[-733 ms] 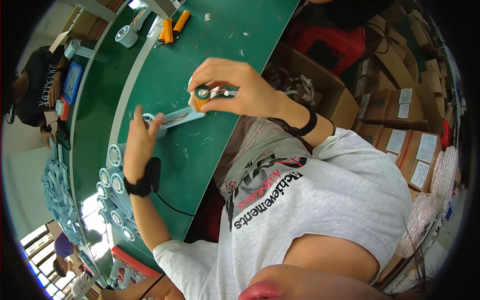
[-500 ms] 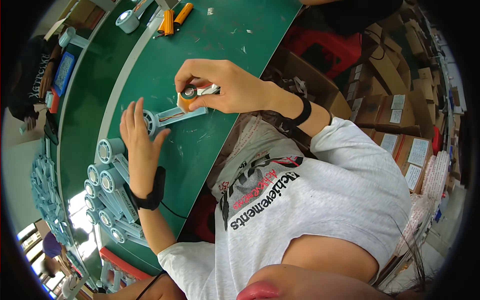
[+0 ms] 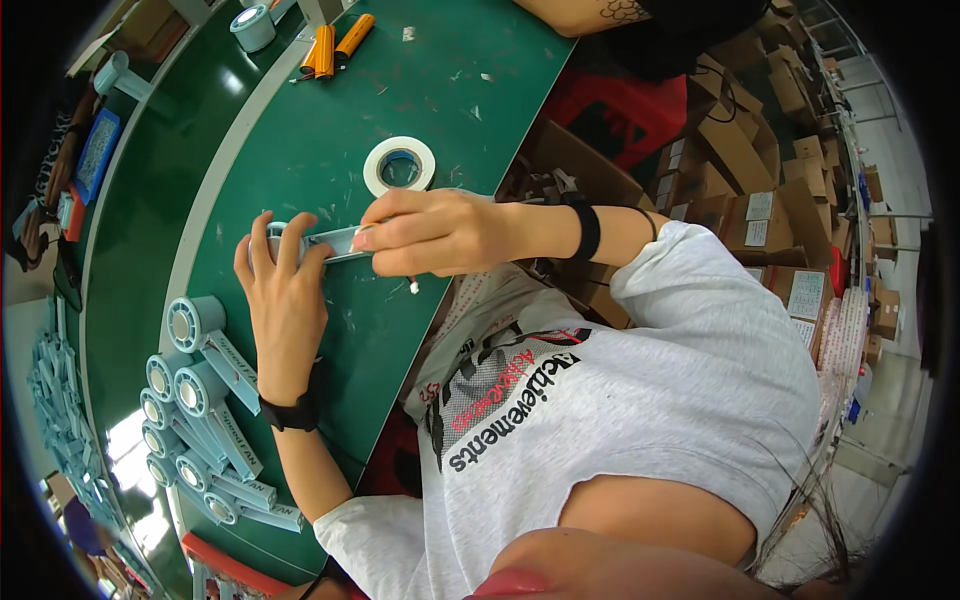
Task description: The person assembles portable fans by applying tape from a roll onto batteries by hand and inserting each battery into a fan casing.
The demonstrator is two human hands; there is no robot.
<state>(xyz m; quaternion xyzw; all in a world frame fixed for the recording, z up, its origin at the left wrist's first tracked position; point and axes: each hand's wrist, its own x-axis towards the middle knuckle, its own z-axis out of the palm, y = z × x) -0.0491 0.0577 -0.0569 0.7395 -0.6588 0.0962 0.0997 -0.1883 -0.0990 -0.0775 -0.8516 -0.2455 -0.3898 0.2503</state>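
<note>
A light-blue handheld fan housing (image 3: 345,242) lies on the green bench, its open handle pointing toward my right hand. My left hand (image 3: 285,285) is closed around its round head, fingers curled over the rim. At the handle's end my right hand (image 3: 435,232) is closed, fingertips pressed together at the open channel. Only a sliver of the orange battery shows there; the hand hides the rest. A small white connector (image 3: 414,287) on thin wires hangs below the right hand. Just beyond that hand lies a roll of white tape (image 3: 399,166).
Several light-blue fans (image 3: 205,390) are piled left of my left forearm. Orange batteries (image 3: 337,45) lie at the far side of the green bench (image 3: 450,90). Cardboard boxes (image 3: 750,225) stand to the right, near a red stool (image 3: 640,115). Another person's arm (image 3: 575,12) rests at the top.
My right hand has brought the battery down to the fan's handle, uncovering the tape roll. My left hand has curled from spread fingers onto the fan head.
</note>
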